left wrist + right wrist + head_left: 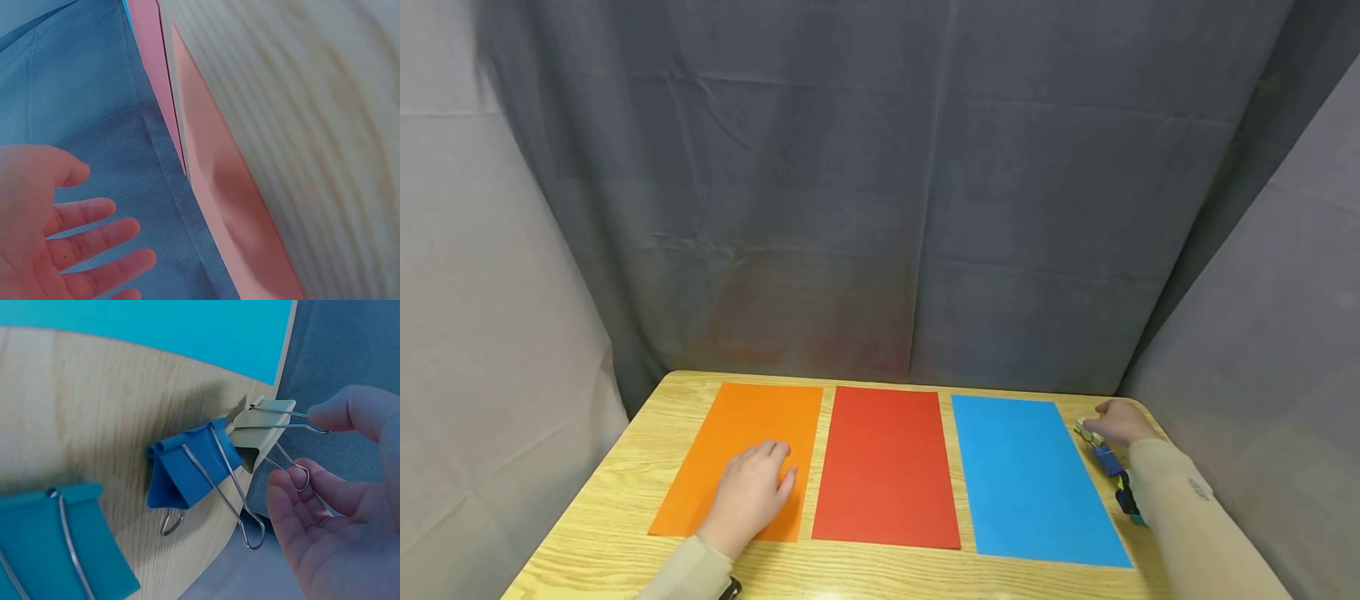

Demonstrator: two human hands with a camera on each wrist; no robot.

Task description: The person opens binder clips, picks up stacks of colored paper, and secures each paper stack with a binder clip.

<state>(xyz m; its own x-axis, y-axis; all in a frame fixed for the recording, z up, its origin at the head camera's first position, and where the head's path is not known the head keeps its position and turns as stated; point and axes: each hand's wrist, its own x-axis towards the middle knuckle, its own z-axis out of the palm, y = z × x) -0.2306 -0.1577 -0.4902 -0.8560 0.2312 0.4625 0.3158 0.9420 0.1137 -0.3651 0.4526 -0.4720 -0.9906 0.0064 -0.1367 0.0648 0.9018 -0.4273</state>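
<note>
Across the bench [587, 517], seen from the head, the left hand [747, 493] hovers over the orange sheet [760, 425]; the right hand [1123, 422] is well apart, past the blue sheet [1037, 483]. From the left wrist, loosely spread fingers. From the right wrist, thumb and fingers pinch the cream clip [269, 420] by its handles, just beside a blue clip [199, 464].
</note>
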